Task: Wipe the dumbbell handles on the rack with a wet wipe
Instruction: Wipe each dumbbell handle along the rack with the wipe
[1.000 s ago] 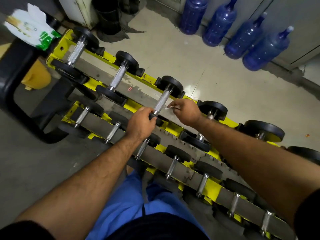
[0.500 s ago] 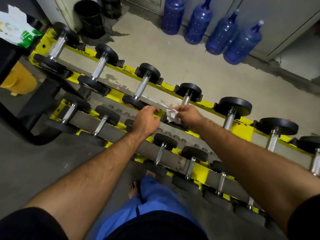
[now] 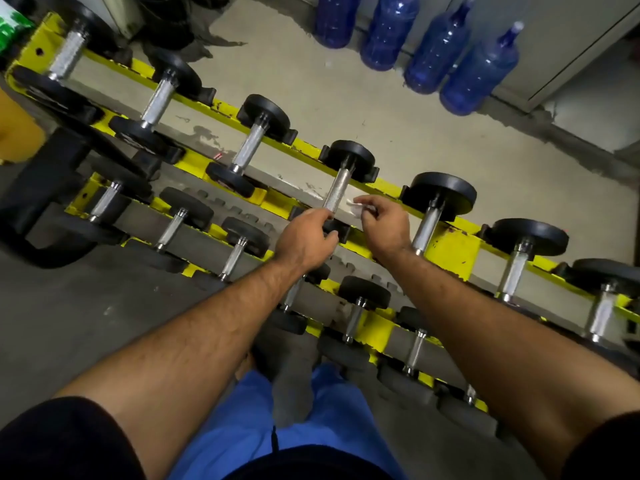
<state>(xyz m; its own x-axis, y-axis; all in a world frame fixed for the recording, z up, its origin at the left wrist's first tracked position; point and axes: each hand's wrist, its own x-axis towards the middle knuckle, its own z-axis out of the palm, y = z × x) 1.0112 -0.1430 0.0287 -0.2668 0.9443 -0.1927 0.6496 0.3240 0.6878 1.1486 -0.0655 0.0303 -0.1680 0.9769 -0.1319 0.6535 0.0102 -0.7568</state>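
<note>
A yellow two-tier rack holds several black dumbbells with knurled steel handles. My left hand grips the near end of one upper-tier dumbbell, fingers curled by its near black head. That dumbbell's bare handle rises just above my left fingers. My right hand pinches a small crumpled white wet wipe between thumb and fingertips. The wipe hangs just right of the handle's lower part, close to it; contact cannot be made out.
Several blue water bottles stand against the far wall beyond the rack. A black bucket sits at the top left, a green-and-white packet at the left edge. Smaller dumbbells fill the lower tier near my blue-trousered legs.
Both hands have shifted right along the upper tier from the previous dumbbell to this one. The wipe went from the near head up beside the handle.
</note>
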